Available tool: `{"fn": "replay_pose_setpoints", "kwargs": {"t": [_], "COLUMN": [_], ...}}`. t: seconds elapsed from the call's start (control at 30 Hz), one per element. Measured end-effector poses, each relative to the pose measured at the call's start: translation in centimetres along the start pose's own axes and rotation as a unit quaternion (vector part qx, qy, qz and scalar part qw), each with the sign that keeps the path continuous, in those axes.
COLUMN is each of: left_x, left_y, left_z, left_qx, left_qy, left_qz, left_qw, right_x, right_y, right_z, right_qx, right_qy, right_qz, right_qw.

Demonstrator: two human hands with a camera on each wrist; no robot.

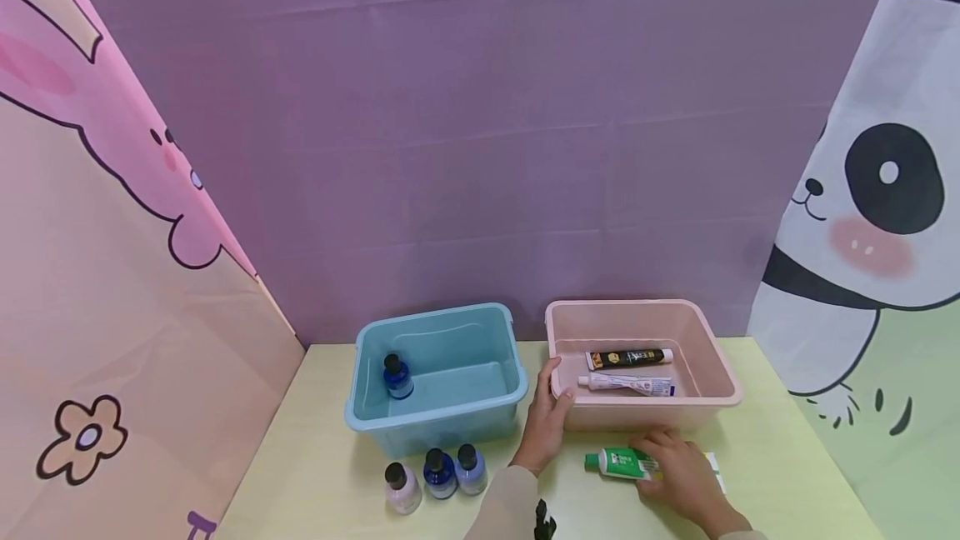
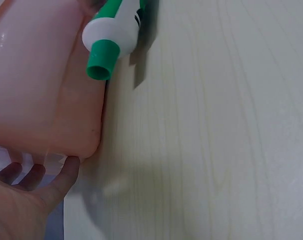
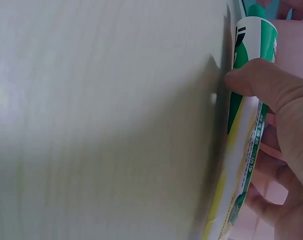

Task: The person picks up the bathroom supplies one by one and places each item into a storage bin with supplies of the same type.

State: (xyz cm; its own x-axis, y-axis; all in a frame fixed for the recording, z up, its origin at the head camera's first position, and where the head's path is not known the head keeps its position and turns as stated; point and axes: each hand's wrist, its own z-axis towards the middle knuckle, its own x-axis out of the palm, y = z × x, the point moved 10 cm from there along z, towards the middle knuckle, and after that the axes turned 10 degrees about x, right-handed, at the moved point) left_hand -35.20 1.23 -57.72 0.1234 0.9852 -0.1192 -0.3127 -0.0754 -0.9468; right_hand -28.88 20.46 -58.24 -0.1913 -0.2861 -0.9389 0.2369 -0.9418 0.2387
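Observation:
In the head view my left hand (image 1: 543, 430) holds the front left corner of a pink plastic bin (image 1: 637, 417), fingers along its left side and thumb at the front rim. A green, white and yellow toothpaste tube (image 1: 621, 462) lies in front of that bin, its green cap pointing left. My right hand (image 1: 681, 473) grips the tube from above; the right wrist view has the thumb (image 3: 261, 82) on one side and the fingers behind. Inside the pink bin lie a black toothpaste tube (image 1: 630, 358) and a white one (image 1: 628, 383).
Left of the pink bin stands a blue bin (image 1: 435, 423) holding a dark blue bottle (image 1: 399, 382). Before it stand a pale pink bottle (image 1: 404, 494), a dark blue bottle (image 1: 441, 482) and a lavender bottle (image 1: 472, 477), all black-capped. A purple backdrop (image 1: 450, 148) rises behind the table.

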Motion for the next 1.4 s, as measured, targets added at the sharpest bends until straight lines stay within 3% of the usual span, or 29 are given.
{"fn": "replay_pose_setpoints", "kwargs": {"t": [0.7, 1.03, 1.4], "left_x": [0.1, 0.1, 0.1], "left_y": [-0.1, 0.1, 0.1], "left_z": [0.0, 0.0, 0.1], "left_qx": [-0.004, -0.006, -0.004], "left_qy": [0.004, 0.001, 0.001], "left_qz": [-0.007, -0.002, -0.004], "left_qw": [1.0000, 1.0000, 1.0000], "right_x": [-3.2, -5.1, -5.9], "right_y": [0.1, 1.2, 1.3], "right_z": [0.2, 0.1, 0.3], "right_qx": [-0.007, -0.044, -0.052], "right_qy": [-0.028, -0.074, -0.080], "right_qz": [0.001, -0.001, -0.009], "right_qw": [0.9996, 0.9963, 0.9954]}}
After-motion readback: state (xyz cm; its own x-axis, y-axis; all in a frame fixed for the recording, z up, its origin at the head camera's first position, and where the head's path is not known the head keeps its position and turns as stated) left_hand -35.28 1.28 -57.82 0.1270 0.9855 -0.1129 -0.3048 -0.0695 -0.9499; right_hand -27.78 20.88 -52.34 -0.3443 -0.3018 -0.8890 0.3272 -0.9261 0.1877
